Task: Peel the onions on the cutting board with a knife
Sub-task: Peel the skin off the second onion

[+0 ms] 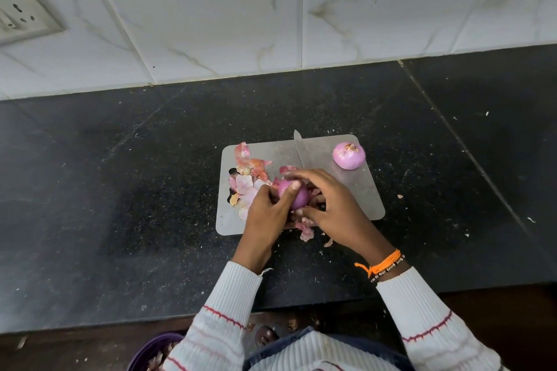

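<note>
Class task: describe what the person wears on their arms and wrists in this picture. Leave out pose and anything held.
Both arms wear long white ribbed knit sleeves with thin red stripes: left sleeve, right sleeve. The right wrist carries an orange thread band and a dark beaded bracelet. Both hands are bare.

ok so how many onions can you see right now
2. One onion is held between the left hand and right hand over the board; the other onion sits at the board's far right corner. Peels might hide more.
</note>
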Tool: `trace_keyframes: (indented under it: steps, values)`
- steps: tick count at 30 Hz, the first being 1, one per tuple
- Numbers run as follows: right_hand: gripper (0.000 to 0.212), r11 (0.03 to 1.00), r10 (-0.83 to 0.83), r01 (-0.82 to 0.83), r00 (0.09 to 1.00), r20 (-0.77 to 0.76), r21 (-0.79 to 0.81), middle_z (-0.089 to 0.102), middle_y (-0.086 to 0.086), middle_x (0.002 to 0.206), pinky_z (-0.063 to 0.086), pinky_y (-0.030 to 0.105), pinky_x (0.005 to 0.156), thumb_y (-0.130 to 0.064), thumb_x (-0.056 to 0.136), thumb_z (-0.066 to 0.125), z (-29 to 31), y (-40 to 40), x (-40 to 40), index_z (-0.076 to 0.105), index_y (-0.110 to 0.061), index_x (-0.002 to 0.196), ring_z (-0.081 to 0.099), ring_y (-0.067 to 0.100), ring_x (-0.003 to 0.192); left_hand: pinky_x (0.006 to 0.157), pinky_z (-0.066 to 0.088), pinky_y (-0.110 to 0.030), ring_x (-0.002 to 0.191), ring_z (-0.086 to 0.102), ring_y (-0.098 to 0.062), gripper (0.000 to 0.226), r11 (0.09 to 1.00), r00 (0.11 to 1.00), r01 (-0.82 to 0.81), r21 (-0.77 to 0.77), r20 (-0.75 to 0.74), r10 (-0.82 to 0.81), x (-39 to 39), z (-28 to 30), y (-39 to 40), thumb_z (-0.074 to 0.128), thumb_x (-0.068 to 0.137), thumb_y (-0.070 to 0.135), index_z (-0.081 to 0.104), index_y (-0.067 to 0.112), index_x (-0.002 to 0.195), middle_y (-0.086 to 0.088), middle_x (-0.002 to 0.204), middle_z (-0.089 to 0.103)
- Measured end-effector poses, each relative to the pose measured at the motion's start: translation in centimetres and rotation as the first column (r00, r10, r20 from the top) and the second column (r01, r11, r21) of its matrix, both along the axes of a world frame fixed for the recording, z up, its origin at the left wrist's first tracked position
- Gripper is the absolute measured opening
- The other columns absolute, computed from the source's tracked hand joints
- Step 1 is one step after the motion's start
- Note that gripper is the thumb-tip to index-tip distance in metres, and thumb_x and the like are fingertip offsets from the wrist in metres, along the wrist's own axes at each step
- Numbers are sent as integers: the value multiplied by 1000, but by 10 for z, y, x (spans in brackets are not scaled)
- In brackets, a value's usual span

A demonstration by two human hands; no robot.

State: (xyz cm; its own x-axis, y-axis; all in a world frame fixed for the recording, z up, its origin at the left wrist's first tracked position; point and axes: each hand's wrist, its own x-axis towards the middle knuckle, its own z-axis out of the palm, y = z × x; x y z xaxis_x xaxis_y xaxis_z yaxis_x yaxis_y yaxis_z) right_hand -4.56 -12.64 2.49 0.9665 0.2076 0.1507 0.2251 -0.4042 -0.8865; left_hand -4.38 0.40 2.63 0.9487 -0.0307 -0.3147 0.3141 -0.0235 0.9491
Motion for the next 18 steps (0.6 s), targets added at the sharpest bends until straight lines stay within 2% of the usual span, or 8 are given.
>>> trace_keyframes:
  steps: [2,5,9,11,14,16,18]
  values:
    - [57,988,-37,51,994,-98,145,56,-12,119,50,17,87,8,76,66,-2,-5,1,52,-33,113,55,5,113,56,58,-32,54,60,-13,25,1000,999,-1,-28,32,2,0,0,1,56,89,31,47,8,85,-9,72,60]
    - [56,931,-50,129,972,-231,341,58,-8,119,49,17,86,11,77,64,-5,-16,-1,51,-28,114,57,7,113,50,52,-20,48,56,-6,12,998,998,-8,-56,65,12,3,0,0,48,96,14,50,8,86,-6,66,56]
    - [59,886,-78,190,960,-268,423,59,-4,117,50,19,84,13,72,68,-8,-20,-3,51,-24,113,60,9,109,53,52,-17,50,59,-5,11,998,994,19,-68,107,-11,5,-3,-4,44,96,3,54,3,91,-8,70,59]
    - [56,875,-126,237,954,-273,422,59,-3,114,50,17,81,11,72,69,-9,-23,-3,50,-23,113,61,9,104,57,52,-18,56,61,-6,13,997,991,54,-49,123,-48,5,-4,-7,45,95,2,58,2,95,-7,74,62]
    - [52,868,-206,302,941,-268,393,59,-4,109,49,12,77,8,75,69,-12,-28,-3,48,-21,113,61,4,97,70,55,-22,72,64,-8,16,994,986,112,6,125,-111,6,-7,-13,48,95,4,61,9,102,-3,86,66]
    - [52,874,-304,371,921,-244,313,57,-11,106,47,8,75,4,75,71,-14,-31,-3,47,-22,112,59,0,96,75,55,-25,79,64,-11,17,989,981,137,55,130,-143,7,-8,-18,50,94,5,63,15,98,-1,89,67]
    - [50,868,-440,470,878,-188,162,56,-10,106,47,9,73,-4,74,74,-18,-35,-2,47,-23,111,56,2,97,74,55,-23,83,63,-12,17,983,976,154,104,140,-168,7,-11,-22,51,93,7,64,18,95,-1,92,67]
